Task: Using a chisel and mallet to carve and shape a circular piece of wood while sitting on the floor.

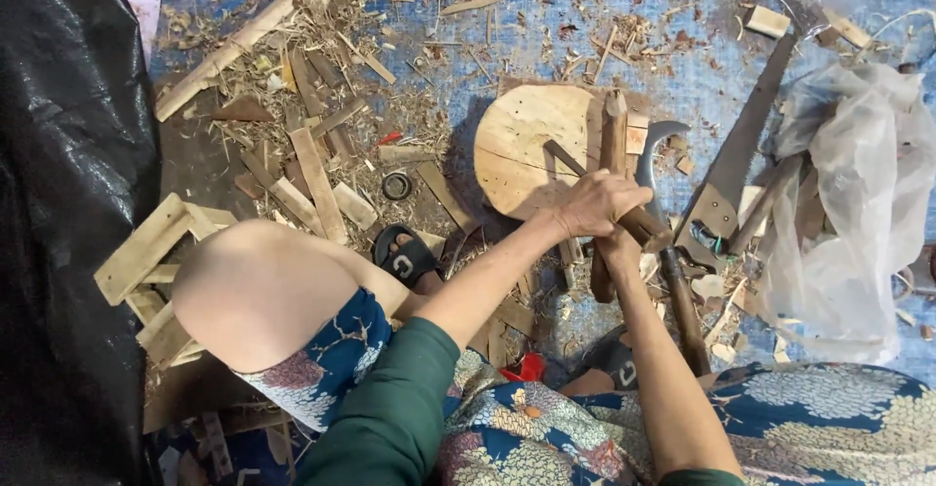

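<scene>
My left hand [595, 203] is closed around a brown wooden stick [570, 162] that slants across a round wooden chopping block [522, 140]. Just below it, my right hand [621, 249] is partly hidden by the left and grips an upright wooden stake [614, 130] leaning at the block's right edge. A hooked-blade knife [655, 155] with a long wooden handle [685, 315] lies right beside both hands, touching neither as far as I can see. My bare knee [258, 291] is at the left.
A hand saw [741, 150] lies to the right, next to a crumpled clear plastic bag [863, 184]. Wood offcuts and shavings [312, 155] cover the blue mat. A black plastic sheet [58, 203] fills the left side. Black sandals [405, 257] are on my feet.
</scene>
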